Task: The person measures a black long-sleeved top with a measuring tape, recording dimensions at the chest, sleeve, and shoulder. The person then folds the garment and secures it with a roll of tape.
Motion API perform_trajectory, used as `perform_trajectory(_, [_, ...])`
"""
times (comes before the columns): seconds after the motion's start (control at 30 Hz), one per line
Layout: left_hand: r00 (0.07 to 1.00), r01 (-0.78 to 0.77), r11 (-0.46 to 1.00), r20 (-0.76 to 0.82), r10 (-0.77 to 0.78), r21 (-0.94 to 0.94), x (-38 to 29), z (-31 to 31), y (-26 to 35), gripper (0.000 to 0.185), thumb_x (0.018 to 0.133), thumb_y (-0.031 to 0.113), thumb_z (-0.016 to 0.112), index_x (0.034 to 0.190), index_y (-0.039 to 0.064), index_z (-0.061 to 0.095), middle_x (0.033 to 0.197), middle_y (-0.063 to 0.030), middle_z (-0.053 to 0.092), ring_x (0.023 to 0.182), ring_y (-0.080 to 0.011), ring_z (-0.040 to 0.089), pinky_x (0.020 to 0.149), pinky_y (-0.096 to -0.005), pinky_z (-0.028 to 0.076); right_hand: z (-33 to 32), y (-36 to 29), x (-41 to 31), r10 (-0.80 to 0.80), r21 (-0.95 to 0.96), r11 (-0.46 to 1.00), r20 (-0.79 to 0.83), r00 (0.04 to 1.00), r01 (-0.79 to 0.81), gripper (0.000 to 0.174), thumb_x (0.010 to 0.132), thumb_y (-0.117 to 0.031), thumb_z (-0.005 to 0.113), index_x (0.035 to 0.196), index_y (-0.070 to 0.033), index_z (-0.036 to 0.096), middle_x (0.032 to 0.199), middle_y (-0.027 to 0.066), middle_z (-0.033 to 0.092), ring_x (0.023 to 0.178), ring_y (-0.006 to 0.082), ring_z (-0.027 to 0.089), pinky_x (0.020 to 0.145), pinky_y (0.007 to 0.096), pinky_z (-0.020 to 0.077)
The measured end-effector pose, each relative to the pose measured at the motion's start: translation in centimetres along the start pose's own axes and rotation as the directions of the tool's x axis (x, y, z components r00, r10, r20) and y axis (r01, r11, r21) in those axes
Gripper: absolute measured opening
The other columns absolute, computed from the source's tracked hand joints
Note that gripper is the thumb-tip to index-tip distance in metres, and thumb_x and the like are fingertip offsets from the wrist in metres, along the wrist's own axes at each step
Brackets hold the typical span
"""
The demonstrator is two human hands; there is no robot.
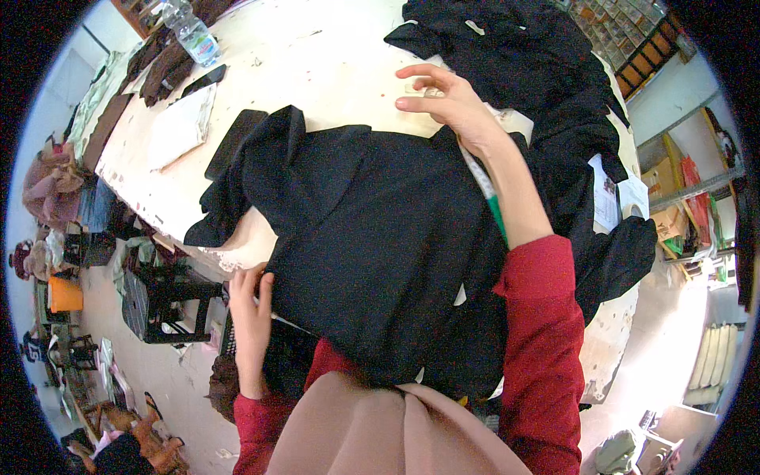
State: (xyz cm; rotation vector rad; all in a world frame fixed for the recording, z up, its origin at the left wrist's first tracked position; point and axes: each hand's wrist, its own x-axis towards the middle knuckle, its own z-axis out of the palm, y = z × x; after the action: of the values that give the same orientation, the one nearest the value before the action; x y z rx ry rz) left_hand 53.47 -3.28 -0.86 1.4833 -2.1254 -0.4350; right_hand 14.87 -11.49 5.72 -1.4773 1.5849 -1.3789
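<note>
A black cloth garment (380, 225) lies spread over the table's front edge and hangs down towards my body. At its lower left edge is my left hand (250, 320), upright, the thumb against the fabric; whether it pinches the edge cannot be told. My right hand (445, 104) is raised over the garment's upper right corner, fingers curled and apart, with nothing seen between thumb and fingertips. Beneath the right forearm runs a white and green strip (494, 208), like a measuring tape. More black fabric (516, 77) is heaped at the right.
On the pale table (350, 71) are a water bottle (199, 41), a dark phone (205, 80), a folded white cloth or paper stack (184, 126) and a dark flat piece (234, 142). Printed papers (604, 193) and a tape roll (635, 211) lie right. A black stool (172, 303) stands lower left.
</note>
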Motion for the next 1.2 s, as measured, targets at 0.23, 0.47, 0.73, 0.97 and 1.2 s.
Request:
perform_trajectory(0.23, [0.978, 0.196, 0.900, 0.147, -0.149, -0.389, 0.7, 0.6, 1.1, 0.020, 0.093, 0.013, 0.061, 0.103, -0.004, 0.059, 0.088, -0.0150, 0.064, 0.085, -0.0212, 0.060, 0.078, -0.0334, 0.047, 8.2, 5.3, -0.2, -0.033, -0.647, 0.761, -0.107, 0.994, -0.044, 0.054, 0.089, -0.053, 0.058, 0.108, -0.003, 0.067, 0.110, 0.0190, 0.060, 0.098, 0.0337, 0.063, 0.085, 0.0436, 0.0507])
perform_trajectory(0.47, [0.891, 0.438, 0.723, 0.363, -0.272, -0.535, 0.9, -0.9, -2.8, 0.032, 0.096, 0.022, 0.060, 0.094, -0.009, 0.066, 0.077, -0.0015, 0.067, 0.074, -0.0049, 0.058, 0.066, -0.0183, 0.043, 9.7, 6.1, -2.1, -0.175, -0.662, 0.736, 0.018, 0.984, 0.143, 0.034, 0.090, -0.038, 0.062, 0.104, -0.007, 0.063, 0.099, 0.0097, 0.062, 0.082, 0.0289, 0.067, 0.071, 0.0412, 0.0537])
perform_trajectory(0.73, [0.967, 0.242, 0.919, 0.154, -0.202, -0.311, 1.5, -0.4, 0.4, 0.018, 0.082, 0.013, 0.074, 0.089, -0.003, 0.071, 0.078, -0.0065, 0.071, 0.067, -0.0064, 0.061, 0.059, -0.0242, 0.047, 8.4, 7.4, -1.7, -0.424, -0.833, 0.508, -0.021, 0.905, 0.218, 0.030, 0.087, -0.040, 0.064, 0.096, -0.011, 0.060, 0.088, 0.0067, 0.060, 0.066, 0.0259, 0.066, 0.058, 0.0369, 0.0545])
perform_trajectory(0.97, [0.984, -0.166, 0.982, -0.048, 0.171, 0.096, 1.3, 1.0, 6.2, 0.024, 0.085, 0.013, 0.068, 0.105, 0.003, 0.059, 0.104, -0.0156, 0.056, 0.100, -0.0354, 0.051, 0.086, -0.0446, 0.042, -0.2, 2.9, -1.6, -0.079, -0.665, 0.747, -0.084, 0.993, 0.003, 0.048, 0.073, -0.050, 0.075, 0.103, -0.013, 0.068, 0.088, 0.0092, 0.064, 0.075, 0.0263, 0.066, 0.067, 0.0374, 0.0512])
perform_trajectory(1.2, [0.745, -0.472, 0.766, 0.268, 0.611, -0.436, -4.7, 6.4, 15.2, 0.052, 0.083, 0.014, 0.069, 0.130, 0.003, 0.051, 0.129, -0.0164, 0.051, 0.119, -0.0331, 0.049, 0.100, -0.0423, 0.041, -8.1, 0.1, -11.9, 0.037, -0.791, 0.602, 0.165, 0.986, 0.110, 0.015, 0.082, -0.020, 0.066, 0.095, -0.020, 0.073, 0.085, 0.0042, 0.065, 0.082, 0.0233, 0.067, 0.073, 0.0350, 0.0517])
